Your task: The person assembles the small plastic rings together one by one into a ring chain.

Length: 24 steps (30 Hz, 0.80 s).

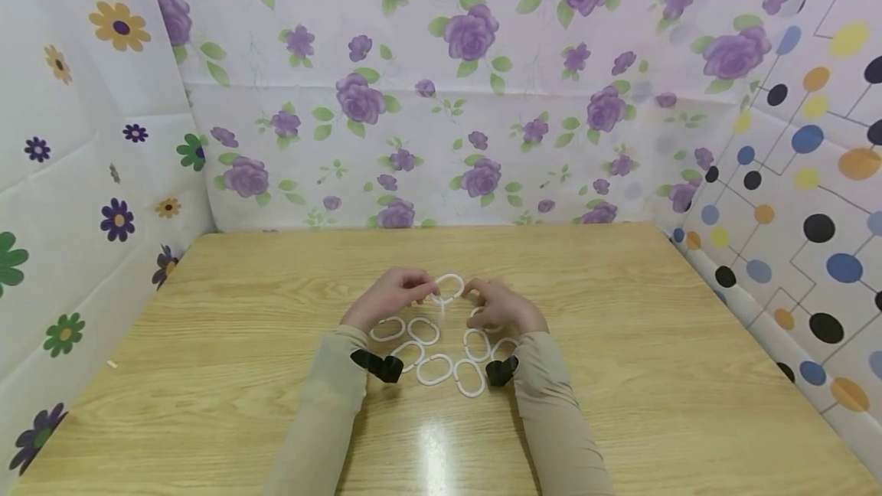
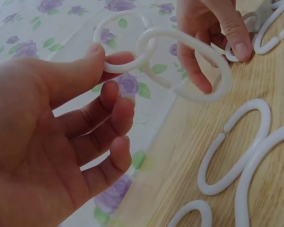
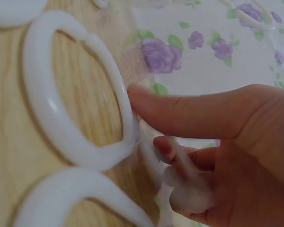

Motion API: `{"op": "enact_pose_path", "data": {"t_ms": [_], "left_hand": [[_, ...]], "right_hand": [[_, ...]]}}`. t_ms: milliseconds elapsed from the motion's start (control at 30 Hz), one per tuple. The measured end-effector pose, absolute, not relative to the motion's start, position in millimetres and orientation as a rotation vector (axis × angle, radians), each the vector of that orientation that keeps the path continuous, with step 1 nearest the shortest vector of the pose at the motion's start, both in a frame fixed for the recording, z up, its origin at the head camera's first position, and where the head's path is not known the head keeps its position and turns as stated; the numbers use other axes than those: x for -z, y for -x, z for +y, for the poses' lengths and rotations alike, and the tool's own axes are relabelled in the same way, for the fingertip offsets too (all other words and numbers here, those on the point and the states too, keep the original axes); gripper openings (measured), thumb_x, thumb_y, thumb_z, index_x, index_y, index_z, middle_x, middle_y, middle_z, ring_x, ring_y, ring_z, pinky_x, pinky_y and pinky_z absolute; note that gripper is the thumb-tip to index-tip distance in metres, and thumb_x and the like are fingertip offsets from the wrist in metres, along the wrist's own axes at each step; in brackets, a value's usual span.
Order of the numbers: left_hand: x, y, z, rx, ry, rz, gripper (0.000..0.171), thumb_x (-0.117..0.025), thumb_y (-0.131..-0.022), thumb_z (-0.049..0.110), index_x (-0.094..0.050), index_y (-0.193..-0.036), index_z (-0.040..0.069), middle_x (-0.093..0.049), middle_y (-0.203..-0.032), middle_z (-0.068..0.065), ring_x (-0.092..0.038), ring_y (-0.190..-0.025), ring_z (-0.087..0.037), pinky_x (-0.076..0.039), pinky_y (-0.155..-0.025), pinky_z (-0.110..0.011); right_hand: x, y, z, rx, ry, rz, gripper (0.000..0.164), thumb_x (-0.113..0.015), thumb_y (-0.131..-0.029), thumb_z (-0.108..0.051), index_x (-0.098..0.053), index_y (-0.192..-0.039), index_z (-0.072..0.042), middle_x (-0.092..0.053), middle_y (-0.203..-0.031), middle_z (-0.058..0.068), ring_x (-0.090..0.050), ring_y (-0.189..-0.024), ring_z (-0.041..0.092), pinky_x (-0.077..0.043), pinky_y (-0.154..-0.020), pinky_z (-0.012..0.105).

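Note:
My left hand [image 1: 389, 297] pinches a white plastic C-shaped link [image 2: 114, 67] between thumb and forefinger, its other fingers loosely bent. Hooked through that link is a second white link [image 2: 206, 97], raised over the table. My right hand [image 1: 501, 306] is low at the table to the right, thumb and forefinger spread apart. Its thumb tip is right at the edge of a white link [image 3: 38, 90] lying on the wood. Blur hides part of the right fingers in the right wrist view.
Several more loose white links, among them one link [image 1: 435, 382] in front, lie on the wooden table [image 1: 207, 373] between my forearms. Flowered cloth [image 1: 427, 151] hangs behind the table, with patterned cloth at both sides. A black wrist camera [image 1: 377, 366] sits on the left sleeve.

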<state>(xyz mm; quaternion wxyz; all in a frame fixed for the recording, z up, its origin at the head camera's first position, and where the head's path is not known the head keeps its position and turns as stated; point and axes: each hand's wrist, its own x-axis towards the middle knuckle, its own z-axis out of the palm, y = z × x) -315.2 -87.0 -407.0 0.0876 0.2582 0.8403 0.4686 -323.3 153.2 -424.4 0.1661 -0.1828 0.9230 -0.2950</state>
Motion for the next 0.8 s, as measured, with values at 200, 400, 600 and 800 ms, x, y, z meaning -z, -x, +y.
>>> {"op": "enact_pose_path", "data": {"t_ms": [200,400,600,800], "left_hand": [[406,315,-88,-1.436,-0.757,2.540,0.025,-0.056,-0.099,0.026,-0.070,-0.101,0.006,-0.064,-0.083,-0.010,-0.058,-0.082,-0.031,-0.045,-0.072,-0.030],[402,315,-91,-1.493,-0.734,2.546,0.020,-0.057,-0.098,0.021,-0.070,-0.102,0.005,-0.069,-0.092,-0.011,-0.062,-0.086,-0.021,-0.049,-0.081,-0.031],[402,316,-92,-1.544,-0.746,2.557,0.018,-0.059,-0.097,0.015,-0.071,-0.101,0.003,-0.071,-0.092,-0.015,-0.065,-0.085,-0.023,-0.051,-0.079,-0.030],[402,315,-90,-1.629,-0.769,2.578,0.021,-0.059,-0.097,0.017,-0.069,-0.106,0.000,-0.071,-0.095,-0.019,-0.064,-0.084,-0.022,-0.049,-0.077,-0.028]], "right_hand": [[425,329,159,0.881,0.615,2.629,0.033,-0.070,-0.085,-0.009,-0.057,-0.115,-0.010,-0.064,-0.093,0.012,-0.059,-0.082,0.020,-0.049,-0.071,0.031],[418,325,158,0.917,0.557,2.679,0.016,-0.065,-0.088,-0.005,-0.064,-0.104,-0.004,-0.065,-0.089,0.011,-0.057,-0.077,0.017,-0.045,-0.066,0.026],[414,323,162,0.895,0.591,2.673,0.017,-0.063,-0.091,-0.005,-0.065,-0.108,-0.001,-0.069,-0.090,0.013,-0.061,-0.073,0.013,-0.047,-0.067,0.023],[410,320,171,0.937,0.637,2.699,0.016,-0.059,-0.093,-0.004,-0.067,-0.107,0.000,-0.069,-0.079,0.010,-0.061,-0.069,0.010,-0.048,-0.067,0.025]]}}
